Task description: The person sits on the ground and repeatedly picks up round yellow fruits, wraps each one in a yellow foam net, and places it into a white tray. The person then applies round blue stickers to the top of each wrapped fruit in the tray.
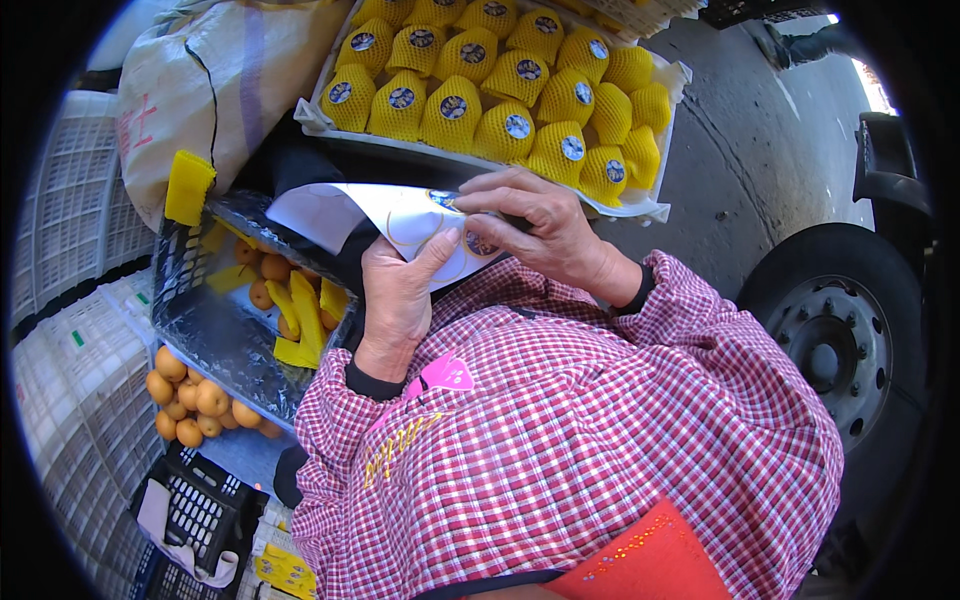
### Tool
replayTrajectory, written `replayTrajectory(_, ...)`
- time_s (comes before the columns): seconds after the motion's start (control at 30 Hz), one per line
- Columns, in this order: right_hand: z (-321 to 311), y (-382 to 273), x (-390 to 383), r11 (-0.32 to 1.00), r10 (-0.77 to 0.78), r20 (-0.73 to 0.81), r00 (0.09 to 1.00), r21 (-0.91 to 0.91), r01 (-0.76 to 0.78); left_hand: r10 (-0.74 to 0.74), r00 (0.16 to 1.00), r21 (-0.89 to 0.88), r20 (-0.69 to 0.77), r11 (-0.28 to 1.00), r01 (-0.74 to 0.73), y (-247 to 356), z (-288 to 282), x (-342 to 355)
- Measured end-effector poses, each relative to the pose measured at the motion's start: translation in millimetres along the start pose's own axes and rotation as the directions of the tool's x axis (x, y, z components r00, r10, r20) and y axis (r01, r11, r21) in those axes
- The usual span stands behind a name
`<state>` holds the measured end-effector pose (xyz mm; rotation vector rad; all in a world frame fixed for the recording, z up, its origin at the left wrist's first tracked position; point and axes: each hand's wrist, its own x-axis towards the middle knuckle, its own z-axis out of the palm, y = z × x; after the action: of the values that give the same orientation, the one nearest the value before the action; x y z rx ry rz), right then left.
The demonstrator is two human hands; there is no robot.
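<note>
My left hand (398, 295) grips a white sticker sheet (385, 208) at its lower edge, thumb on top. The sheet curls up at its left end. Round stickers with dark printed middles show near its right part, beside empty ring outlines. My right hand (548, 232) is closed at the sheet's right side, its fingertips against a round sticker (441, 199); whether that sticker is lifted off I cannot tell. Just beyond lies a white crate (420, 148) of fruit in yellow foam nets (452, 112), most bearing a round sticker.
To the left, a dark crate (225, 335) holds orange-brown round fruit and yellow foam nets; more bare fruit (208, 398) lies beside it. A white woven sack (200, 90) and stacked white crates (80, 190) stand further left. A vehicle wheel (825, 335) is at the right.
</note>
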<state>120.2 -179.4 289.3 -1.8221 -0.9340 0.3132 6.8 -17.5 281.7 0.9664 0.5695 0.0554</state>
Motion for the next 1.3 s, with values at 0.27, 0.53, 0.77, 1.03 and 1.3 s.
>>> replayTrajectory(0.27, -4, 16, 5, 0.996, -0.08, -0.023, 0.997, 0.035, 0.08, -0.123, 0.992, 0.13, 0.01, 0.984, 0.12, 3, 1, 5)
replayTrajectory(0.53, -34, 67, 1, 0.901, 0.357, -0.181, 0.917, 0.325, -0.286, -0.228, 0.972, 0.172, -0.053, 0.957, 0.233, 8, 18, 12)
replayTrajectory(0.77, -149, 251, -35, 0.485, 0.288, -0.682, 0.672, -0.501, -0.716, -0.281, 0.949, 0.075, -0.146, 0.953, 0.294, 12, 41, 18)
replayTrajectory(1.03, -111, 287, -30, 0.323, 0.038, -0.622, 0.782, -0.733, -0.598, -0.301, 0.945, 0.073, -0.13, 0.947, 0.312, 13, 39, 18)
replayTrajectory(1.3, -60, 53, 20, 0.946, -0.199, -0.201, 0.959, -0.295, 0.135, -0.218, 0.973, -0.051, -0.073, 0.975, 0.215, 5, 27, 19)
